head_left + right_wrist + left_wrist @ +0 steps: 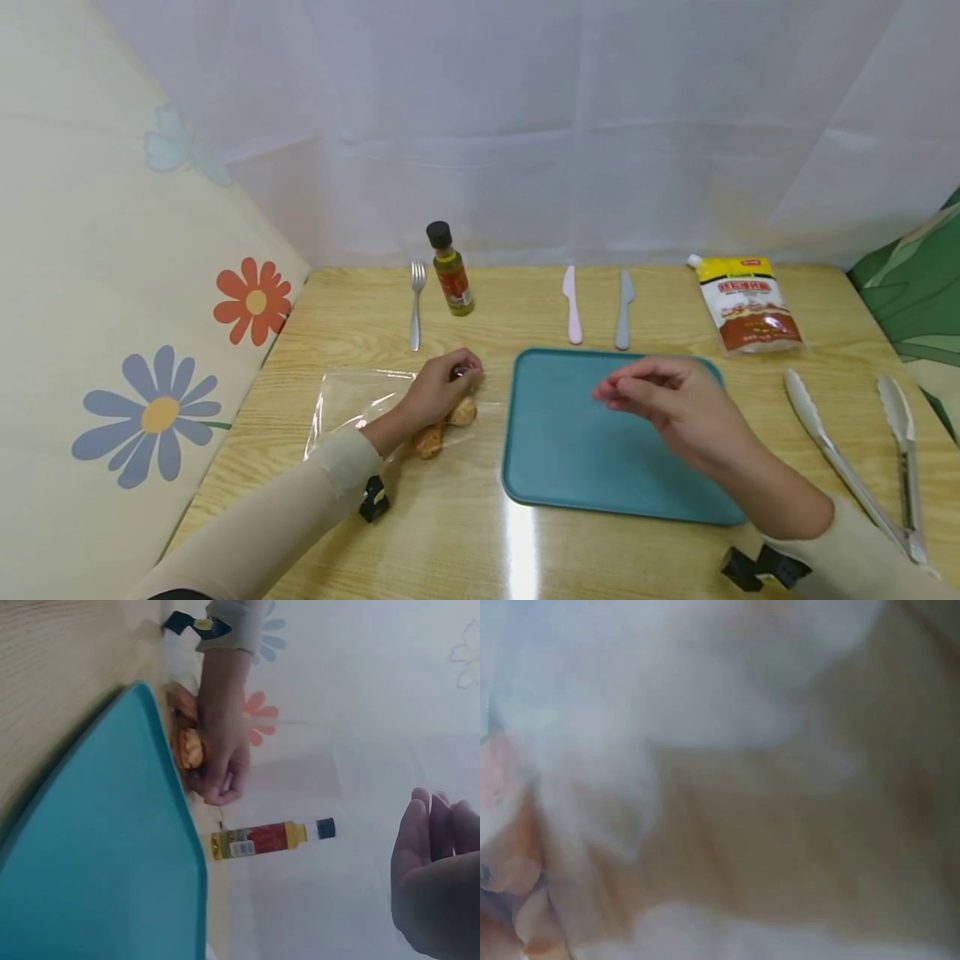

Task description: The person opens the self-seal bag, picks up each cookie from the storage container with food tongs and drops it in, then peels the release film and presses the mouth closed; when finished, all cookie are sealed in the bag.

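**Kid:** Bag point(352, 400) first, on the far left. It is clear and thin and lies flat on the table point(450, 533). What is the left hand point(437, 390) doing?

**Helper:** Its fingers are curled down onto the brown knobbly root point(442, 427), maybe ginger. It lies at the bag's right edge, just left of the blue tray point(570, 467). I cannot tell if the fingers pinch the root or the bag's edge.

**Kid:** What could go wrong?

**Helper:** I think the root could slip, because it is bumpy and the plastic is slick. The bag could drag along too. The little bottle point(450, 268) stands close behind and might tip if the hand bumps it.

**Kid:** And the right hand point(660, 396)?

**Helper:** It hangs over the tray, fingers loose, holding nothing. The tongs point(855, 467) lie well off to its right.

**Kid:** Do the other cameras help?

**Helper:** The right wrist view shows the left hand point(221, 761) from the side, with the root point(189, 748) tucked under it beside the tray point(97, 847). The head view alone shows the fork point(416, 304), two knives point(596, 307) and sauce pouch point(750, 304). The left wrist view is just blur.
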Action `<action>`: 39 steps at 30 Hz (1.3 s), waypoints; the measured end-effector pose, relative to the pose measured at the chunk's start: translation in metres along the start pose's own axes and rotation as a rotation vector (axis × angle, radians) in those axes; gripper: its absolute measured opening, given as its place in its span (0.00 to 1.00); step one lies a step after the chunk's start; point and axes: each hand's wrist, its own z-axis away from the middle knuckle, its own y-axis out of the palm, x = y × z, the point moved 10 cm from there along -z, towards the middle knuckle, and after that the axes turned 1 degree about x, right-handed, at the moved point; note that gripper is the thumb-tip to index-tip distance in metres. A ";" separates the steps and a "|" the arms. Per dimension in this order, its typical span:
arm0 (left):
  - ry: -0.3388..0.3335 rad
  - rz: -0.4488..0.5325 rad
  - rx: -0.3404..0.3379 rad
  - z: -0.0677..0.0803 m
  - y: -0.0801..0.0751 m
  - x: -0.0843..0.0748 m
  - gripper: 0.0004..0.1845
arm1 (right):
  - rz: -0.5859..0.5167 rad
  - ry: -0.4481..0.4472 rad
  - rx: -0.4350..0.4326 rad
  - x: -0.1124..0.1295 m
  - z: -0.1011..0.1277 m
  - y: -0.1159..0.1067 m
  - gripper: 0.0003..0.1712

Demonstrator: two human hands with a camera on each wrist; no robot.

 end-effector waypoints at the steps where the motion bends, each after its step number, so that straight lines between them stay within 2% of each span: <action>1: 0.003 -0.004 -0.002 0.000 0.000 0.000 0.03 | -0.004 -0.013 -0.002 0.004 0.003 -0.002 0.17; 8: 0.008 -0.019 -0.008 0.000 -0.001 0.000 0.03 | -0.038 -0.109 0.012 0.029 0.020 -0.021 0.20; 17: 0.001 -0.014 -0.005 0.000 0.000 0.000 0.03 | 0.015 -0.099 -0.059 0.045 0.057 -0.066 0.23; 25: -0.009 -0.007 -0.009 0.000 -0.001 -0.001 0.03 | 0.181 -0.045 -0.287 0.052 0.101 -0.130 0.18; 30: -0.005 -0.011 -0.007 0.000 -0.001 -0.002 0.03 | 0.268 -0.036 -0.343 0.057 0.118 -0.158 0.19; 34: -0.014 -0.009 -0.002 0.000 0.000 -0.001 0.03 | 0.325 0.030 -0.393 0.055 0.127 -0.181 0.18; 37: -0.011 -0.007 -0.004 0.001 0.000 -0.001 0.03 | 0.394 0.145 -0.444 0.047 0.131 -0.200 0.17; 39: -0.012 -0.004 -0.005 0.000 0.000 -0.001 0.03 | 0.496 0.239 -0.469 0.040 0.131 -0.212 0.15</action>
